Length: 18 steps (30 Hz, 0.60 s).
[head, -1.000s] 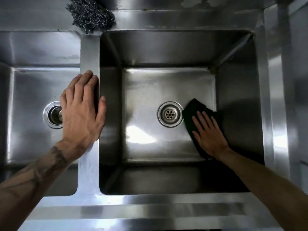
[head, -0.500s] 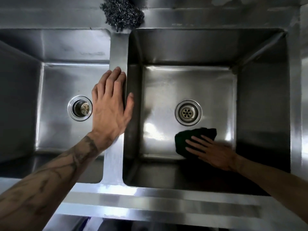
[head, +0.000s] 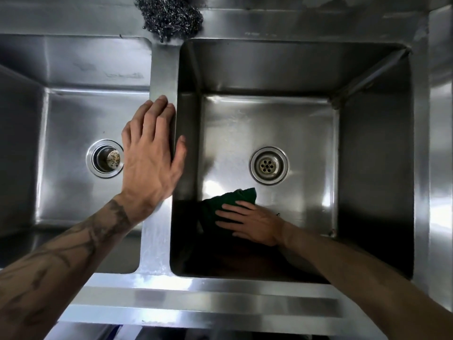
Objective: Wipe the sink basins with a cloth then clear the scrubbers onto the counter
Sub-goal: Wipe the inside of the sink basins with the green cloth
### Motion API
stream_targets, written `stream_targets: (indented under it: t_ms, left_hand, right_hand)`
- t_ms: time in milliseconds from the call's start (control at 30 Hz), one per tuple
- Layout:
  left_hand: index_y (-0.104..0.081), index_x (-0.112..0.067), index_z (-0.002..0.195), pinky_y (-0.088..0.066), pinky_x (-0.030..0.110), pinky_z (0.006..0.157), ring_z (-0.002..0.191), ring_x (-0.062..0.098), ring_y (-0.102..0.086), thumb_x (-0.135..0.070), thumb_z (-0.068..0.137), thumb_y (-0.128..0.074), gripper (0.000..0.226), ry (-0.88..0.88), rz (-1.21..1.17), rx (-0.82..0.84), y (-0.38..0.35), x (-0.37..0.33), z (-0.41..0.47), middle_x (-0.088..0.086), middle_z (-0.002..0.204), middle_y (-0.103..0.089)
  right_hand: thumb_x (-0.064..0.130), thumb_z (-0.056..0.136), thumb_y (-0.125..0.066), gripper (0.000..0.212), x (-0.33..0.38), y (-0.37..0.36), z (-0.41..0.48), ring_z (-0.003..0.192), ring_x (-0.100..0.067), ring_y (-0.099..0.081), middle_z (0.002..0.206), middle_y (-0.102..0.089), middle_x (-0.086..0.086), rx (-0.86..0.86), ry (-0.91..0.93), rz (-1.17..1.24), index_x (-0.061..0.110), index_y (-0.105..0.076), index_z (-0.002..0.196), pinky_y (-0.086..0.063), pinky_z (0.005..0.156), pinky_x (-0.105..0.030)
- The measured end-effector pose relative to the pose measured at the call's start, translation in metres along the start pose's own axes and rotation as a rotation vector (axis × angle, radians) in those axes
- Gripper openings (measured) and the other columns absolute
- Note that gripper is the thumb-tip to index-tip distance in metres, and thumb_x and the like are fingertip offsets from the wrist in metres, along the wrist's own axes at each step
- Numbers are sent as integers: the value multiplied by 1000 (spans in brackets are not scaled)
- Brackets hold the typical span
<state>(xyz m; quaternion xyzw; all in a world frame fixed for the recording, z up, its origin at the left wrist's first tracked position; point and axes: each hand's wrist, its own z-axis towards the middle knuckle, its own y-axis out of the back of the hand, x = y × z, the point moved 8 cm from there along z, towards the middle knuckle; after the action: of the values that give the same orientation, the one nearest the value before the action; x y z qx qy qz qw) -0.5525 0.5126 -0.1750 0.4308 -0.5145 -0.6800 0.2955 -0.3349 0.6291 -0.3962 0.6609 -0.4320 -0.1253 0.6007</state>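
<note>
Here, a dark green cloth point(head: 230, 204) is pressed onto the floor of the right stainless-steel basin point(head: 306, 143), near its round drain point(head: 269, 165), by the flat, spread right hand point(head: 252, 223). The left hand point(head: 152, 155) is laid open on the steel divider point(head: 157, 236). A coiled steel-wool scrubber point(head: 170, 15) is seen on the worktop behind.

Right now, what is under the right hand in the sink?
A dark green cloth, pressed flat against the basin floor by the right hand. The hand hides part of the cloth.
</note>
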Motion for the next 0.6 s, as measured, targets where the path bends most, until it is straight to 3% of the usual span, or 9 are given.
stream_targets:
  t_ms: [167,367,600]
  left_hand:
    - [-45,-6,152,-29,52,123,154,35,-33,-33,103,-50,56,-8,-9,-5,1,-1,0,12,165,-41]
    - [-44,-5,152,-28,53,124,154,38,-33,-31,101,-51,58,-16,-14,1,0,0,-1,14,165,-40]
    - [-45,-4,151,-27,50,125,154,37,-33,-27,95,-54,61,-10,-16,-6,0,0,1,14,165,-40]
  right_hand:
    - [46,109,-32,54,-34,-5,-74,158,-19,-11,170,-16,4,80,-90,-33,33,-22,161,-13,126,-43]
    - [56,104,-37,62,-71,9,-136,152,-23,-31,167,-25,-2,181,-224,-83,32,-26,160,-20,119,-41]
    - [65,102,-37,71,-58,9,-70,157,-30,-13,170,-15,-7,117,-261,-89,31,-19,162,-19,124,-57]
